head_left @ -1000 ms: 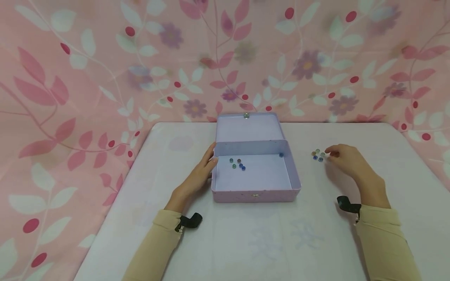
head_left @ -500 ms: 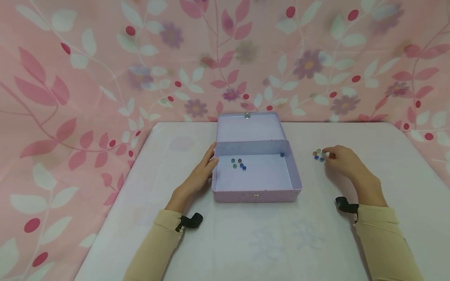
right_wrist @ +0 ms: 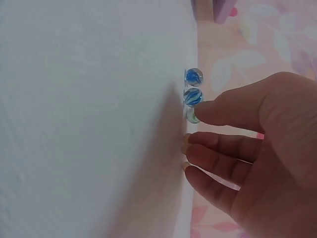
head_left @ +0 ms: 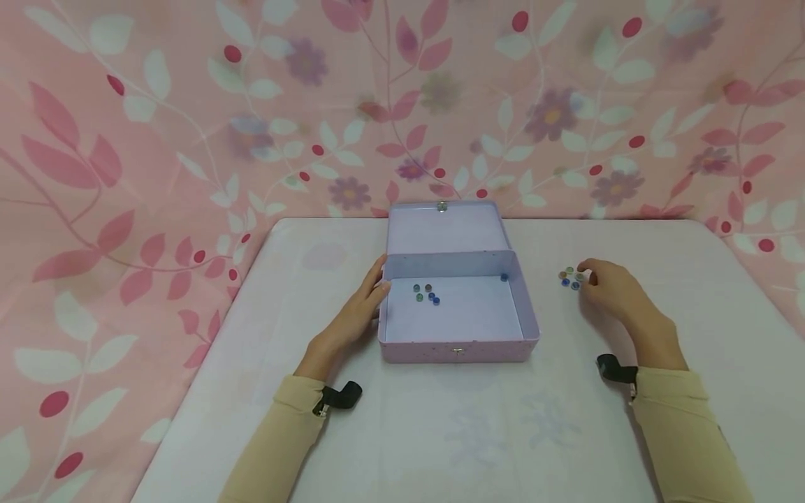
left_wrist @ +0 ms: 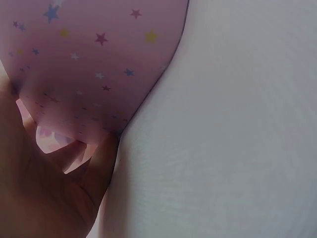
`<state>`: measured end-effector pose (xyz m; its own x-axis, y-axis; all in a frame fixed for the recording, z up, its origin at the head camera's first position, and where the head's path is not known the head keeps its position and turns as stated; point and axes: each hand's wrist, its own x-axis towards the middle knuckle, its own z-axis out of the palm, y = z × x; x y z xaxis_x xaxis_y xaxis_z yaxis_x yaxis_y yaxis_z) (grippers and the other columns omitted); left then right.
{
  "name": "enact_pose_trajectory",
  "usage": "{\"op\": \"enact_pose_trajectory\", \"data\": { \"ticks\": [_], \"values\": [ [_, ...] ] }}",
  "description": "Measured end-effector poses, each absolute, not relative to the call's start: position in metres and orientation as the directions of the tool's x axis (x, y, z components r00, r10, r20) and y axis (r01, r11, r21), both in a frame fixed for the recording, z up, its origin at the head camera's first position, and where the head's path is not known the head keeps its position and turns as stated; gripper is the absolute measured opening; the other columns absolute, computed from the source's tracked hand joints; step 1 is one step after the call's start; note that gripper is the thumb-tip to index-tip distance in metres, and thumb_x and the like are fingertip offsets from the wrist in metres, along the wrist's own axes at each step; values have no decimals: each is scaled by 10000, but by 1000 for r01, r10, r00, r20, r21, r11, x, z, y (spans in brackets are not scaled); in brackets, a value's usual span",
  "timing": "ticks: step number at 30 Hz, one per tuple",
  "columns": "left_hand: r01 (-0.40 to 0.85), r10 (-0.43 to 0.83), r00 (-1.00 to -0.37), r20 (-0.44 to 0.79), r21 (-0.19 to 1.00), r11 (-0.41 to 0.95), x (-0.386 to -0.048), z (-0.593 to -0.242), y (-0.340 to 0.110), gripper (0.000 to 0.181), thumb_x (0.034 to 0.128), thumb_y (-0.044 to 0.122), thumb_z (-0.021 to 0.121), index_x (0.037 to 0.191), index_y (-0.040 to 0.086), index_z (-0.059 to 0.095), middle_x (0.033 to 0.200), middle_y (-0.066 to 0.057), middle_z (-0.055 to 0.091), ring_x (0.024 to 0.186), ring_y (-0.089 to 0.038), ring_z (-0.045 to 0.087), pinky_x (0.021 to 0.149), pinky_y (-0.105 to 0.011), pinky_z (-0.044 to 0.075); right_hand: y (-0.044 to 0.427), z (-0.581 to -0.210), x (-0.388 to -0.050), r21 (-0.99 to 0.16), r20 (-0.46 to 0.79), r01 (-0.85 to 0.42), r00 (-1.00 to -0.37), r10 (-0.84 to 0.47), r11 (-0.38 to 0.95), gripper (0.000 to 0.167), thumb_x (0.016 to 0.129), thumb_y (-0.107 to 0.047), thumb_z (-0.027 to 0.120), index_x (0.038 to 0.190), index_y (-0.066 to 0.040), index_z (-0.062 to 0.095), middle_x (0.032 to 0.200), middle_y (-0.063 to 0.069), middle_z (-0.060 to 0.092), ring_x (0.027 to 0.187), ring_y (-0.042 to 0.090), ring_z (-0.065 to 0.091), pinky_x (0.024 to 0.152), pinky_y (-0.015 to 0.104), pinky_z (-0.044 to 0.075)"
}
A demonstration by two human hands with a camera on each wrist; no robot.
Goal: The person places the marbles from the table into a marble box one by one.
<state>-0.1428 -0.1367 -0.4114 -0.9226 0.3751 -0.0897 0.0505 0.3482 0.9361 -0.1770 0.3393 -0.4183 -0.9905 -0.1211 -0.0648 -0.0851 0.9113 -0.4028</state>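
Hovering at loose marbles [head_left: 575, 286] on worktop [head_left: 440, 433], right of box [head_left: 490, 352], right grip [head_left: 622, 293] in head view could knock them rolling. Left wrist: left grip [left_wrist: 54, 198] rests spread against box side; a shove could scatter inner marbles [head_left: 419, 297]. Right wrist: thumb [right_wrist: 233, 106] and fingers [right_wrist: 218, 162] apart; poor pinch might lose one.

a curtained-off tabletop nook, room type unclear: pink floral fabric [head_left: 377, 91] hangs around a white table [head_left: 409, 433]

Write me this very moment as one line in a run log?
left hand: touching left side of box | right hand: at outer marbles, grip unclear | lid: open | inner marbles: several
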Motion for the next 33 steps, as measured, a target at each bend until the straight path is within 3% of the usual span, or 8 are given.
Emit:
{"op": "enact_pose_trajectory", "data": {
  "ticks": [3, 10, 33],
  "values": [
    [52, 372, -924, -88, 936, 349, -141, -412, -136, 614, 1074, 417, 365, 1590, 413, 34, 1688, -68, 78, 1551, -277, 154, 1118, -588, 394, 339, -420, -177, -383, -56, -110, -988, -141, 917, 378, 923, -84, 474, 1267, 53, 552, 1046, 273, 594, 933, 379, 528, 848, 573, 456],
    [44, 372, -923, -100, 932, 361, -140, -411, -137, 628, 1063, 463, 368, 1589, 417, 26, 1689, -38, 76, 1554, -251, 143, 1125, -581, 390, 338, -425, -177, -343, -47, -151, -983, -177, 927, 294, 868, -35, 503, 1113, 63, 633, 1003, 269, 592, 911, 390, 545, 837, 581, 452],
    [51, 376, -922, -90, 936, 348, -141, -411, -136, 632, 1060, 473, 371, 1589, 417, 30, 1689, -66, 68, 1554, -274, 144, 1127, -595, 379, 335, -419, -176, -356, -88, -96, -987, -135, 930, 261, 858, -53, 480, 1028, 42, 652, 956, 228, 658, 886, 368, 574, 794, 539, 477]
  ]
}}
